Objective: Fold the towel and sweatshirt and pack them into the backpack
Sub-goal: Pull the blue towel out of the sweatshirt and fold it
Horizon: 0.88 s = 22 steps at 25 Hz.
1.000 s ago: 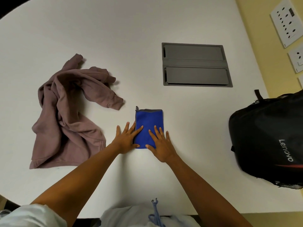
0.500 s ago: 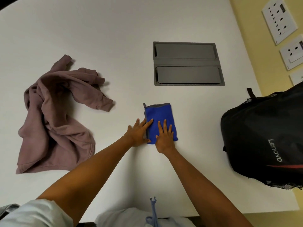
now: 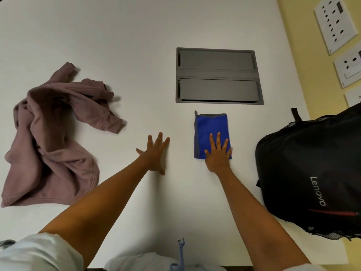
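Note:
A blue towel (image 3: 210, 128), folded into a small rectangle with a grey edge, lies on the white table (image 3: 117, 36). My right hand (image 3: 218, 153) rests flat on its near half, fingers spread. My left hand (image 3: 155, 153) is off the towel, open and flat over the bare table to its left. A crumpled mauve sweatshirt (image 3: 50, 133) lies unfolded at the far left. A black Lenovo backpack (image 3: 312, 173) lies at the right table edge, close to the towel.
A grey recessed cable hatch (image 3: 217, 75) sits in the table just beyond the towel. A yellow wall with white socket plates (image 3: 334, 22) runs along the right. The table's near edge lies just in front of my body.
The towel has slid right toward the backpack under my right hand. My left hand came off the towel and now lies apart to its left.

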### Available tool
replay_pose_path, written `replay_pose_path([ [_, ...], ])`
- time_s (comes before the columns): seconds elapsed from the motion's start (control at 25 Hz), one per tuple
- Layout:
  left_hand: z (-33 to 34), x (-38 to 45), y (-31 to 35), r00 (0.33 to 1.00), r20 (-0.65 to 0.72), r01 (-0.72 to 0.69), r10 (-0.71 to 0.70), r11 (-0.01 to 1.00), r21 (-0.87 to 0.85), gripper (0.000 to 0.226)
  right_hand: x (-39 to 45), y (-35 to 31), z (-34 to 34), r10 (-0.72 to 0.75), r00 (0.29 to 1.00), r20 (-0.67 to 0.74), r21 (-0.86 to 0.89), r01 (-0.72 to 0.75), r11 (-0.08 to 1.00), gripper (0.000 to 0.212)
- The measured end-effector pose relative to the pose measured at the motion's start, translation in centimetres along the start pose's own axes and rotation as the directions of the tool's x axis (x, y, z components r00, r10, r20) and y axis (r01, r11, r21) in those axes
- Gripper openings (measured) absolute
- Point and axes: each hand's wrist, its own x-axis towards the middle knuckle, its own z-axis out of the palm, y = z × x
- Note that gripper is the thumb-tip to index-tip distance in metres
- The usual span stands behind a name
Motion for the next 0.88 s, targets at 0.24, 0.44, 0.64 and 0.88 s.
replay_pose_path([
  [0.24,0.8,0.2,0.1,1.000,-0.015,0.014,-0.014,1.000,0.018,0.148,1.3,4.4,-2.0,-0.001,1.000,-0.005,-0.011,0.001,1.000,0.076],
  [0.44,0.9,0.2,0.1,1.000,-0.013,0.009,-0.008,1.000,0.011,0.148,1.7,6.2,-2.6,0.025,1.000,0.004,-0.093,-0.024,0.995,0.077],
  [0.64,0.8,0.0,0.2,1.000,-0.018,0.005,-0.005,1.000,0.005,0.146,1.9,5.9,-2.5,0.048,0.999,0.013,-0.139,-0.046,0.989,0.079],
  [0.88,2.4,-1.6,-0.9,0.997,-0.074,-0.010,0.009,1.000,-0.011,0.127,0.0,4.5,-1.1,0.010,0.971,-0.240,-0.019,-0.015,1.000,0.069],
])
